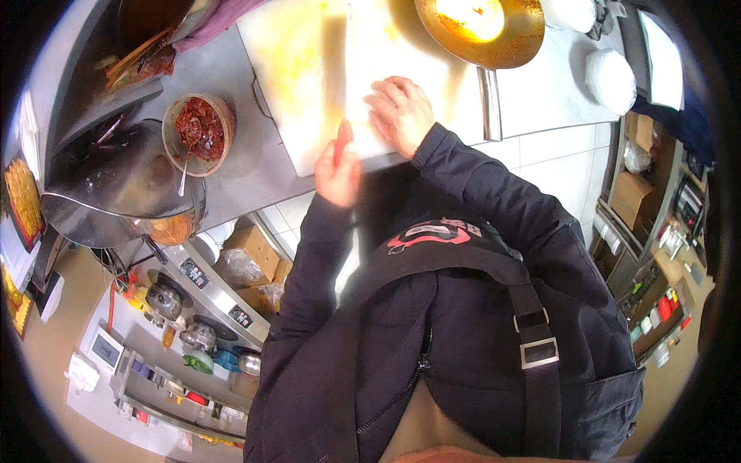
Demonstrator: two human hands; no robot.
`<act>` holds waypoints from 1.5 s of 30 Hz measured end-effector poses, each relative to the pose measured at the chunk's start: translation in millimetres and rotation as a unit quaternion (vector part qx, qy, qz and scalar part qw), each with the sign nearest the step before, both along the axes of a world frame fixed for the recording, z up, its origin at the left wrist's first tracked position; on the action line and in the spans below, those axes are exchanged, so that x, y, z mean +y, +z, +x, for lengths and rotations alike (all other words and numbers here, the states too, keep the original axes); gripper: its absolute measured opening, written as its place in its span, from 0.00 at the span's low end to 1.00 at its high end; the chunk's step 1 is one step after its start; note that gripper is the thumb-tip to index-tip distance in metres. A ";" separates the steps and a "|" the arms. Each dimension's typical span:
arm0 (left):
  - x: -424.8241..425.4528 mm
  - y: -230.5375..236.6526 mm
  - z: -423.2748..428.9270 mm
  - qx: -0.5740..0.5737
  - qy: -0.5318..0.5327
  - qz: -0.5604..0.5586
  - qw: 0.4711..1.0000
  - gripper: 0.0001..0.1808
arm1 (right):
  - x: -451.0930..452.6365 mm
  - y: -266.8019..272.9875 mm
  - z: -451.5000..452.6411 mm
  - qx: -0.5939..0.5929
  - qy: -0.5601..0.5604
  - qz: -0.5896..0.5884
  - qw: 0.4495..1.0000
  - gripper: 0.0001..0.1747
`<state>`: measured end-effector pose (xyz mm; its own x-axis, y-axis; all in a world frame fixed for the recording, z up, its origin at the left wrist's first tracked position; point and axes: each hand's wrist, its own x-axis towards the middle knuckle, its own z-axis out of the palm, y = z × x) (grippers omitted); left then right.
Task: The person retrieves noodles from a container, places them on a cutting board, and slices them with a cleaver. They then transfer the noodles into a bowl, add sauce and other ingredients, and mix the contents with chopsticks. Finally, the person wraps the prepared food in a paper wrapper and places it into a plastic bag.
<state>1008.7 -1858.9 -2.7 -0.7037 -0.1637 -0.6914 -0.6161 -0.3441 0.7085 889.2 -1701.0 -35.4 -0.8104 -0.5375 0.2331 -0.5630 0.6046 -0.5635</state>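
My left hand (338, 176) is at the near edge of a white cutting board (289, 116), its thumb and a finger pointing up the board. A pale line runs up from the fingertips; glare hides whether it is a blade or the board's edge. My right hand (402, 116) lies palm down over the board, to the right of the left one, fingers bent and a little apart; no object shows in it. Beyond it at the upper right stands a wok (515, 43) with a metal handle (490, 107); inside are bright glare and orange-red residue.
To the left, a bowl (226, 130) holds dark red paste (200, 127) and a metal spoon (183, 179). Beside it is a large dark metal pan (110, 185). A plastic-covered white item (611, 81) stands at the right. A purple cloth (214, 23) lies at the upper left.
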 end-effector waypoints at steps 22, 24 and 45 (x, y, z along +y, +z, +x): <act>9.4 44.9 49.3 -0.066 0.008 0.035 0.997 0.16 | 16.8 -3.8 -0.3 0.000 0.007 0.025 1.000 0.15; 16.3 38.4 42.3 -0.029 -0.002 0.009 1.000 0.16 | 15.3 -4.1 0.3 0.002 -0.004 0.026 1.000 0.14; 22.2 4.8 -13.1 0.031 0.001 0.003 1.000 0.15 | 29.0 2.5 3.4 -0.018 -0.047 -0.020 0.999 0.14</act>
<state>995.6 -1836.8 2.1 -0.7448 -0.1618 -0.6474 -0.5702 -0.3496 0.7434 892.5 -1672.0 -32.9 -0.8655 -0.4490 0.2223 -0.4833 0.6313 -0.6065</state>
